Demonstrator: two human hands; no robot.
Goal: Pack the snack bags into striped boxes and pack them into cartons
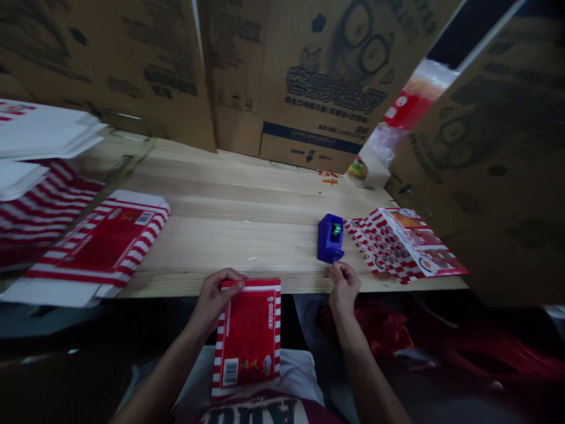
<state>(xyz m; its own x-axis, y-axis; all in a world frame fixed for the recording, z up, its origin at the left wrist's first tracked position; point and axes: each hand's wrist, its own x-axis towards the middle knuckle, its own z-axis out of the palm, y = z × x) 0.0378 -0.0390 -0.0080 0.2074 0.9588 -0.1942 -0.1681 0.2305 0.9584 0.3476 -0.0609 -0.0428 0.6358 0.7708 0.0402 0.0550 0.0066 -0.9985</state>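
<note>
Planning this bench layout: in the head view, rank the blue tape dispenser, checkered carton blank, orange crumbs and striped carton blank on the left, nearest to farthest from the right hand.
From the right hand:
1. Blue tape dispenser, just ahead on the wooden table.
2. Checkered carton blank, to its right.
3. Orange crumbs, near the table's back.
4. Striped carton blank, far left.
</note>
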